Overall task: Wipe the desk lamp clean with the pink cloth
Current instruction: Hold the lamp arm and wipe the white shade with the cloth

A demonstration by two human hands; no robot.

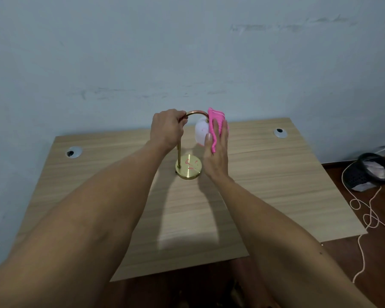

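A small desk lamp stands on the wooden desk (265, 178). It has a round brass base (189, 167) with red marks on it, a thin upright stem and a curved copper arm (195, 113) that carries a white shade (201, 131). My left hand (167, 128) is shut on the bend of the arm at the top of the stem. My right hand (217, 152) presses the pink cloth (216, 124) against the right side of the shade, with the cloth bunched up over the top of the shade.
Two round cable grommets sit in the desk, one at the left (73, 151) and one at the right (280, 132). A pale blue wall is right behind the desk. On the floor at the right lie a black mesh bin (372, 171) and a loose pale cord (365, 218).
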